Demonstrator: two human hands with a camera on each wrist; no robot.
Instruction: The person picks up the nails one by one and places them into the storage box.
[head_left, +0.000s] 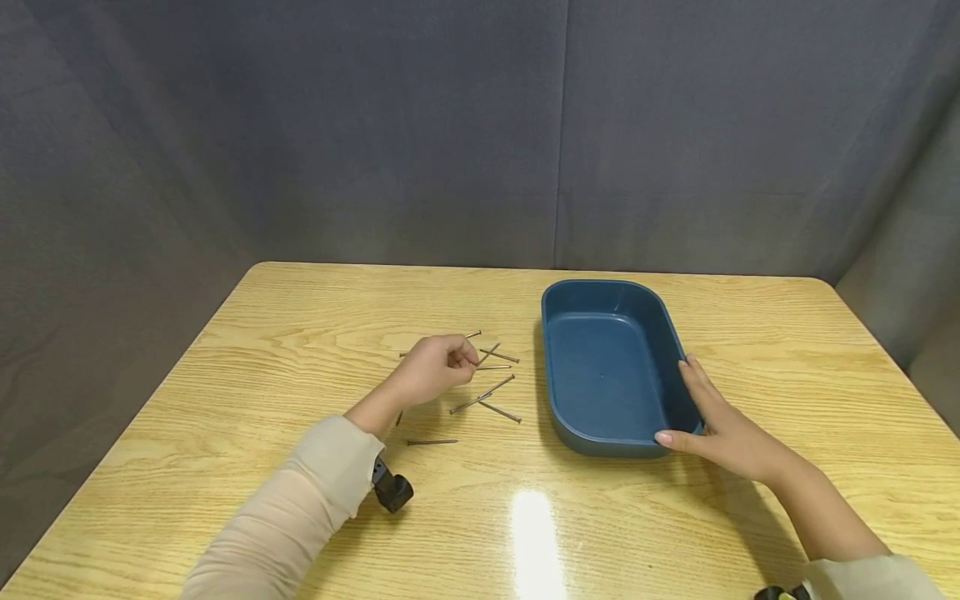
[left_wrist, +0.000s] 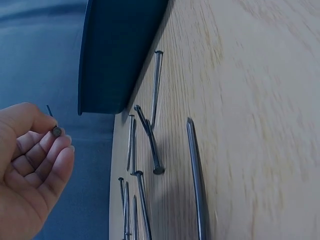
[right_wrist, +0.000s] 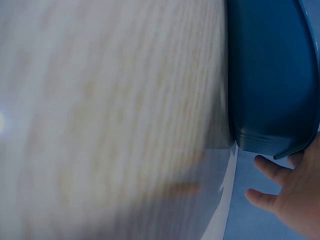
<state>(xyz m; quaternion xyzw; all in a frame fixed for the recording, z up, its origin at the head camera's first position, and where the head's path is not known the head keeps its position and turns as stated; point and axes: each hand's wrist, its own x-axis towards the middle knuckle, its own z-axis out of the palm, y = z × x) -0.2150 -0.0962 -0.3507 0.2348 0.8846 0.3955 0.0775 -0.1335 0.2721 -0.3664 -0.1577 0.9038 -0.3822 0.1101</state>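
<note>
My left hand (head_left: 437, 367) pinches a nail (left_wrist: 56, 131) between thumb and fingertips, above the table. In the left wrist view its round head faces the camera and its shank points away. Below and around that hand lie several loose steel nails (head_left: 499, 412), some crossing each other. To their right stands a dark blue rectangular bin (head_left: 600, 375) with rounded corners and nothing inside. At its near right corner my right hand (head_left: 723, 429) rests with fairly straight, spread fingers, the thumb on the near rim and the fingers along the right side.
Everything lies on a light wood-grain table (head_left: 247, 375). One nail (head_left: 432, 442) lies apart from the others, nearer the front. Grey curtains (head_left: 420, 142) hang behind the table and at both sides.
</note>
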